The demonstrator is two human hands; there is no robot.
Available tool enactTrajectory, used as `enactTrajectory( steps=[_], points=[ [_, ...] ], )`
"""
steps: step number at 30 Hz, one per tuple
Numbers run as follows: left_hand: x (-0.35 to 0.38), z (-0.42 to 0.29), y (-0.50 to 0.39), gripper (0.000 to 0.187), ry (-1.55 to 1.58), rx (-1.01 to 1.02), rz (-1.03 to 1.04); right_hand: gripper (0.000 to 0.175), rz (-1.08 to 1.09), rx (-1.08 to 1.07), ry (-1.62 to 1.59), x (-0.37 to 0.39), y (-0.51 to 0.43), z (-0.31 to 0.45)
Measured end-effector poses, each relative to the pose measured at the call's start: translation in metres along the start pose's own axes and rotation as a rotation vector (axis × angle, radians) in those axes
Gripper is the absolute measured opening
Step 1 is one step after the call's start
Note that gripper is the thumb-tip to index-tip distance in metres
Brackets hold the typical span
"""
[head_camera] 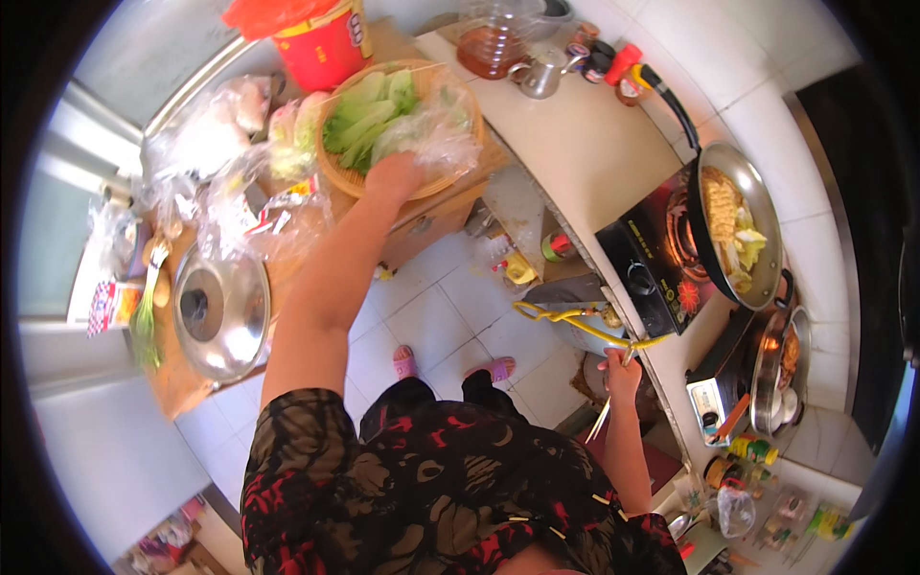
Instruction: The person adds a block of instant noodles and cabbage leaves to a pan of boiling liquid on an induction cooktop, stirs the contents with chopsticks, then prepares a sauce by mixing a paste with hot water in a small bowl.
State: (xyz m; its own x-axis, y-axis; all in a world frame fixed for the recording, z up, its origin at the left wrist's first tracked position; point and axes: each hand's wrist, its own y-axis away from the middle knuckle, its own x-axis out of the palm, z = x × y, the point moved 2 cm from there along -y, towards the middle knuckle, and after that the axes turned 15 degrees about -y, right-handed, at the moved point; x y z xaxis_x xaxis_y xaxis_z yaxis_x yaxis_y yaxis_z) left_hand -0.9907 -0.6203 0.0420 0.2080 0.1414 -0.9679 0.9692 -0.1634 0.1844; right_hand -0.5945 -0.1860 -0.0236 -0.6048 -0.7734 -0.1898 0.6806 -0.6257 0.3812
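My left hand [395, 175] reaches over the near rim of a round wicker basket [332, 169]. Green lettuce leaves [370, 111] lie in the basket beside a crumpled clear plastic bag [435, 136]. The hand touches the bag, but its fingers are hidden, so I cannot tell what they grip. At the counter's front edge, my right hand [621, 372] is closed around a pair of chopsticks [598, 422], their thin ends pointing down. A wok [762, 208] with a browned slab of food [719, 205] and cabbage pieces [747, 248] sits on a lit black cooktop [650, 262].
A covered pan [776, 374] stands beyond the cooktop. A yellow cord [575, 316] hangs at the counter edge. On the wooden table are a metal lid [223, 316], scallions [149, 323], plastic bags [215, 144] and a red bucket [323, 50]. A metal teapot [540, 75] stands on the counter.
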Motion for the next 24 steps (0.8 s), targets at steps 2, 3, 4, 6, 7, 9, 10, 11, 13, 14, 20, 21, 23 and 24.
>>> enactTrajectory(
  steps=[2, 3, 4, 6, 7, 9, 10, 11, 13, 14, 20, 21, 23, 24],
  points=[
    [0.002, 0.005, 0.004, 0.060, 0.044, -0.104, -0.097, 0.017, 0.054, -0.082, 0.090, -0.001, -0.002, -0.007],
    [-0.001, 0.011, 0.007, 0.057, 0.175, -0.145, -0.127, 0.017, 0.089, -0.133, 0.122, 0.003, -0.002, -0.007],
    [-0.005, 0.018, 0.011, 0.054, 0.289, -0.179, -0.129, 0.017, 0.099, -0.114, 0.106, 0.008, -0.002, -0.003],
    [-0.014, 0.029, 0.025, 0.048, 0.602, -0.223, -0.133, 0.018, 0.129, -0.097, 0.133, 0.026, 0.003, 0.013],
    [-0.016, 0.030, 0.039, 0.045, 0.793, -0.225, -0.156, 0.019, 0.123, -0.055, 0.156, 0.039, 0.008, 0.027],
    [-0.015, 0.019, 0.073, 0.031, 0.899, -0.236, -0.177, 0.022, 0.258, -0.035, 0.076, 0.073, 0.022, 0.062],
    [-0.010, 0.009, 0.097, 0.034, 0.770, -0.145, -0.114, 0.026, 0.300, -0.030, 0.000, 0.095, 0.033, 0.077],
    [-0.003, -0.006, 0.129, 0.033, 0.671, 0.003, -0.158, 0.031, 0.362, -0.022, -0.079, 0.117, 0.046, 0.092],
    [0.016, -0.042, 0.195, 0.039, 0.725, 0.164, 0.011, 0.050, 0.550, -0.020, -0.181, 0.163, 0.067, 0.118],
    [0.021, -0.053, 0.226, 0.039, 0.726, 0.325, 0.044, 0.053, 0.637, 0.005, -0.244, 0.184, 0.076, 0.126],
    [0.017, 0.009, 0.303, 0.039, 1.152, 0.206, 0.366, 0.054, 0.936, 0.019, -0.320, 0.286, 0.117, 0.125],
    [0.013, 0.027, 0.309, 0.040, 1.134, 0.188, 0.325, 0.054, 0.949, 0.045, -0.391, 0.303, 0.127, 0.118],
    [0.002, 0.061, 0.324, 0.042, 1.026, 0.094, 0.232, 0.052, 0.986, 0.093, -0.457, 0.334, 0.144, 0.112],
    [-0.004, 0.078, 0.335, 0.044, 0.936, 0.012, 0.183, 0.050, 1.012, 0.119, -0.449, 0.348, 0.154, 0.112]
  ],
)
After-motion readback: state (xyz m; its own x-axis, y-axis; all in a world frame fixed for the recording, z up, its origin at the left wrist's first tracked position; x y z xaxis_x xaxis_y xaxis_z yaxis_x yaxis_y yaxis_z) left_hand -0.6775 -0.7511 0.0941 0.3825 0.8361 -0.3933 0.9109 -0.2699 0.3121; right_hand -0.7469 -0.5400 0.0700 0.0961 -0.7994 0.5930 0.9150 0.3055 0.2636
